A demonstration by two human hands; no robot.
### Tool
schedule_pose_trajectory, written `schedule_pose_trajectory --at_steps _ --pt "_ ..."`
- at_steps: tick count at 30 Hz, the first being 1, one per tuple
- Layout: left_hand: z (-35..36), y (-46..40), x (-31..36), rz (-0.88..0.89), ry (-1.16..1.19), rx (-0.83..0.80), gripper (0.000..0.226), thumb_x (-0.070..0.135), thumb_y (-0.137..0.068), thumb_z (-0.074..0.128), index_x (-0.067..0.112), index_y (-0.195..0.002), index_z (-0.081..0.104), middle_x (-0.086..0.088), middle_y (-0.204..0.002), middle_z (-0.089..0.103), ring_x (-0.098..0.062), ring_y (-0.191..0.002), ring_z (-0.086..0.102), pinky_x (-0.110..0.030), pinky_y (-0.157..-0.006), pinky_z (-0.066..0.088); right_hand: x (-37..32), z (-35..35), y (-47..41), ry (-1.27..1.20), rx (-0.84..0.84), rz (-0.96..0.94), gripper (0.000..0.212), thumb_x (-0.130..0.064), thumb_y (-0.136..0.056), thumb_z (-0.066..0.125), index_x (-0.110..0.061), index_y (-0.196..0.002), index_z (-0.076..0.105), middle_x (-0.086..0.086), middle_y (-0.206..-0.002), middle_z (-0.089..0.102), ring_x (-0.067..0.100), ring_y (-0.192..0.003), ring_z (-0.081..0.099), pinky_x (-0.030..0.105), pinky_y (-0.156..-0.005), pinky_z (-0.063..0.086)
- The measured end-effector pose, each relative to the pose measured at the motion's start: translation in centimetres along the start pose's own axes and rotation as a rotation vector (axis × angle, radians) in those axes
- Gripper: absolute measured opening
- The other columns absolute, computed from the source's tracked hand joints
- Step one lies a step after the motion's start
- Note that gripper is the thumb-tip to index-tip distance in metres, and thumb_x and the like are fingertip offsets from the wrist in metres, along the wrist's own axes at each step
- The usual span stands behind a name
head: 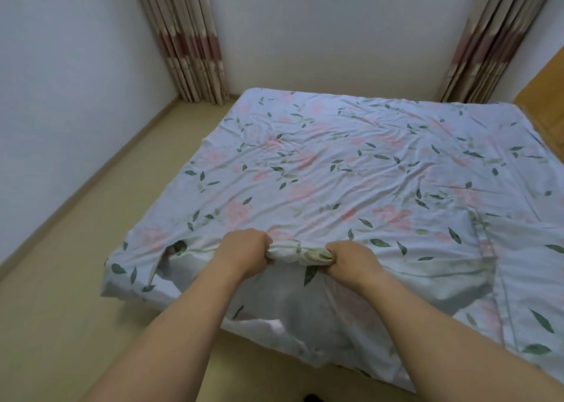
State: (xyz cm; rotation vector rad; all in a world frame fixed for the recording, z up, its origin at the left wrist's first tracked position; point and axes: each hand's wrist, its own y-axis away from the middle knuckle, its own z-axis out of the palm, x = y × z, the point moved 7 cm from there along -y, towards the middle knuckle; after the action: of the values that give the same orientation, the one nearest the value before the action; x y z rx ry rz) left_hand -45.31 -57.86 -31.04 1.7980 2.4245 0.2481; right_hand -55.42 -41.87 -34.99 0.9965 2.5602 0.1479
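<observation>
A pale blue floral duvet cover (335,169) with pink flowers and green leaves lies spread over the bed, wrinkled across its middle. At the near edge a bunched roll of its fabric (300,253) runs between my two hands. My left hand (244,250) grips the left end of the roll with curled fingers. My right hand (351,256) grips the right end the same way. Below the hands the cover's plain white inner side (290,307) hangs down over the foot of the bed. A slit opening (175,247) shows to the left of my left hand.
Beige floor (91,249) runs along the bed's left side and in front. White walls and striped curtains (186,41) stand at the far end under a window. A wooden headboard or cabinet (543,102) sits at the right edge.
</observation>
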Motion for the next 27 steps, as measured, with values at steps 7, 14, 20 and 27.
schedule_pose_trajectory --at_steps 7,14,20,27 --pt "0.1 -0.5 -13.7 0.018 -0.027 0.022 0.011 0.031 -0.086 0.058 0.021 -0.082 0.06 -0.004 -0.089 0.067 -0.027 -0.083 0.063 -0.031 -0.063 0.041 -11.6 2.1 -7.3 -0.025 0.006 0.032 0.025 -0.047 -0.079 0.059 -0.027 -0.068 0.049 0.002 -0.089 0.067 0.025 -0.083 0.063 0.029 -0.061 0.039" --pt "-2.4 1.1 -30.4 0.027 0.093 0.068 0.008 0.026 -0.081 0.058 0.021 -0.076 0.061 -0.001 -0.079 0.066 -0.027 -0.077 0.063 -0.029 -0.06 0.04 -26.5 2.6 -13.6 0.025 0.073 0.076 0.021 -0.041 -0.08 0.059 -0.02 -0.078 0.056 0.004 -0.09 0.066 0.027 -0.085 0.064 0.029 -0.063 0.041" --pt "-4.2 0.7 -40.4 0.071 0.027 0.135 0.007 0.024 -0.08 0.056 0.02 -0.075 0.059 -0.001 -0.077 0.065 -0.027 -0.075 0.062 -0.029 -0.056 0.036 -35.4 2.6 -18.6 0.01 0.124 0.091 0.018 -0.037 -0.079 0.06 -0.021 -0.074 0.054 0.005 -0.089 0.067 0.028 -0.083 0.064 0.028 -0.061 0.04" --pt "-1.8 1.1 -50.8 0.087 0.033 0.139 0.007 0.024 -0.079 0.056 0.019 -0.074 0.058 0.0 -0.075 0.064 -0.027 -0.073 0.063 -0.028 -0.055 0.033 -43.6 6.1 -23.9 -0.041 0.074 0.141 0.028 -0.04 -0.077 0.063 -0.025 -0.06 0.046 -0.002 -0.076 0.055 0.021 -0.072 0.054 0.027 -0.062 0.039"
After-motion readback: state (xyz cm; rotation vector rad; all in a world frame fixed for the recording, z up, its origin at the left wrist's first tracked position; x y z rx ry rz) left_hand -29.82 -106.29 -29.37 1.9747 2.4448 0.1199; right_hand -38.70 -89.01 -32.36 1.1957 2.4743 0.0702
